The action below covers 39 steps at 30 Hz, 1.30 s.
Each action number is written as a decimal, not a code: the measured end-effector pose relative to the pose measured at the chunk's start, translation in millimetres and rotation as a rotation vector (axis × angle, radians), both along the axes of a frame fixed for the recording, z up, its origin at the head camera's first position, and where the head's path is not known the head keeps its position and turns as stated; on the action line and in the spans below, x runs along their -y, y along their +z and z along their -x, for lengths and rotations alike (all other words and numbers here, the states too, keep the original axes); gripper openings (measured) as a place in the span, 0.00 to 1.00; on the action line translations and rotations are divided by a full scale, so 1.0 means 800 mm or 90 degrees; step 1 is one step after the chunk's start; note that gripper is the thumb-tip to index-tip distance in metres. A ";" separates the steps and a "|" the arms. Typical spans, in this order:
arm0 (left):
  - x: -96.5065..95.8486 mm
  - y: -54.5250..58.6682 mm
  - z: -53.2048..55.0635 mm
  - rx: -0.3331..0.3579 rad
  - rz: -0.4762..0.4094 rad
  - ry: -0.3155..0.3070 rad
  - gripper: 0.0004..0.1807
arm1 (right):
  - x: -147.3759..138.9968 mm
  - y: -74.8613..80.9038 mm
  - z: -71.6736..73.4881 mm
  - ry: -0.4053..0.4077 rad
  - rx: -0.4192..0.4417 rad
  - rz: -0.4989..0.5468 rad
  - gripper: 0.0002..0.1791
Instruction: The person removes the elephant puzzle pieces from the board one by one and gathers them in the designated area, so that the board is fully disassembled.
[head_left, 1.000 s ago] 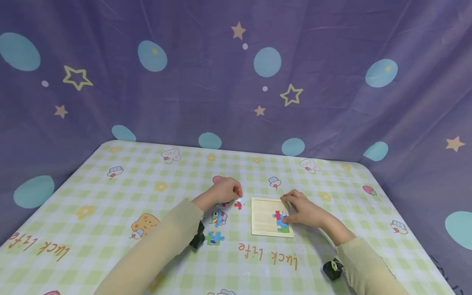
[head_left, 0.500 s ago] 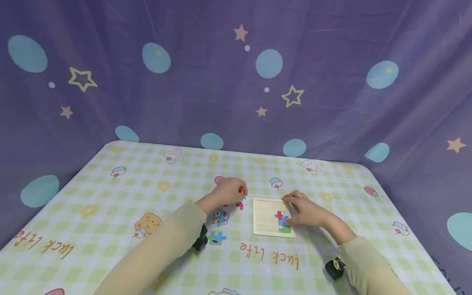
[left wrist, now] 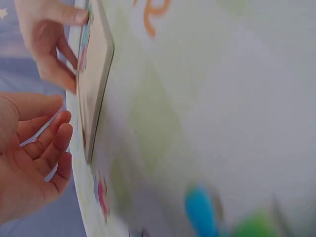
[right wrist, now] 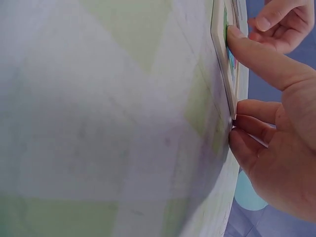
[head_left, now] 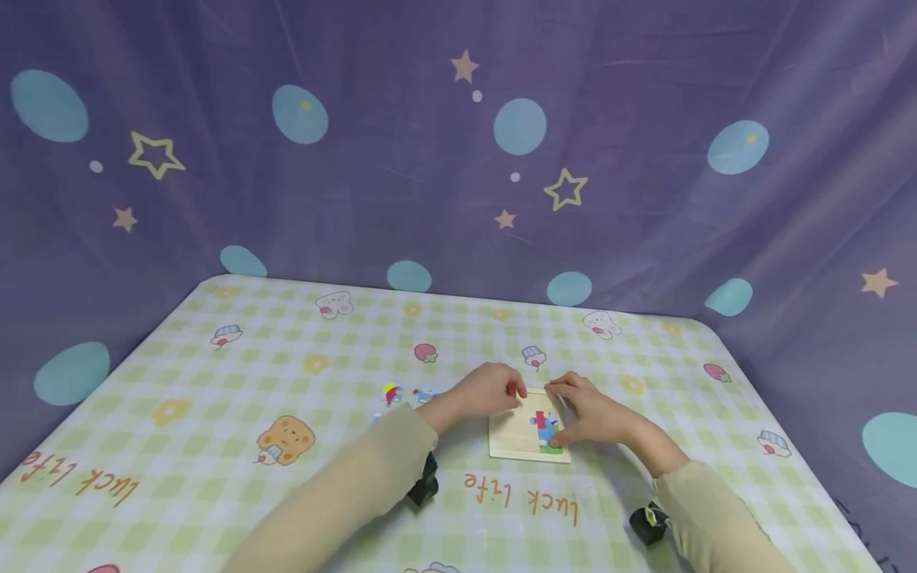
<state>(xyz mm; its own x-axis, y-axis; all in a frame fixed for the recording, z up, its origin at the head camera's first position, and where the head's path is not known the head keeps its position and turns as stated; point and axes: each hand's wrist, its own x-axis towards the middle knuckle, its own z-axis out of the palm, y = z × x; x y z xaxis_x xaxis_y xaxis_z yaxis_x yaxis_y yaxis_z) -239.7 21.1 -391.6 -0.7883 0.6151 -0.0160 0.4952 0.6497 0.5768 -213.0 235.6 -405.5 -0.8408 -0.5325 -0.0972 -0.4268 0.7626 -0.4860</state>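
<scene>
A square wooden puzzle tray [head_left: 513, 442] lies on the table with joined jigsaw pieces [head_left: 546, 430] in red, blue and green along its right side. My right hand [head_left: 591, 412] grips the tray's right side. In the right wrist view its thumb [right wrist: 256, 54] presses on top and its other fingers meet the edge. My left hand [head_left: 481, 391] hovers over the tray's far left part, fingers bent. In the left wrist view its thumb [left wrist: 44, 104] stands close to bent fingertips; I cannot tell whether a small piece is pinched there.
Loose puzzle pieces, such as a yellow-and-red one [head_left: 392, 392] and a blue one [head_left: 426, 394], lie left of the tray, partly hidden by the left arm. A pink piece [left wrist: 101, 196] lies near the tray's corner. A purple curtain [head_left: 430, 159] hangs behind the table.
My left hand has moved right, from over the loose pieces to over the tray, uncovering pieces farther left. My right hand has stayed on the tray.
</scene>
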 end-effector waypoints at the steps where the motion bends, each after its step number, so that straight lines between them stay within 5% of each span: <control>1: -0.004 0.000 -0.002 0.004 0.004 -0.004 0.06 | 0.000 0.000 0.000 0.002 -0.001 0.001 0.45; 8: -0.025 -0.007 -0.013 -0.017 0.085 -0.011 0.10 | -0.002 -0.002 0.002 0.011 -0.015 0.007 0.45; 14: -0.030 -0.011 -0.017 -0.045 0.099 -0.021 0.12 | -0.001 -0.002 0.002 0.014 -0.021 0.009 0.45; 31: -0.030 -0.010 -0.016 0.022 0.025 0.008 0.11 | -0.001 -0.001 0.003 0.009 -0.012 0.012 0.45; 39: -0.029 -0.010 -0.016 0.019 0.002 0.018 0.09 | -0.001 -0.002 0.002 0.006 -0.013 0.013 0.46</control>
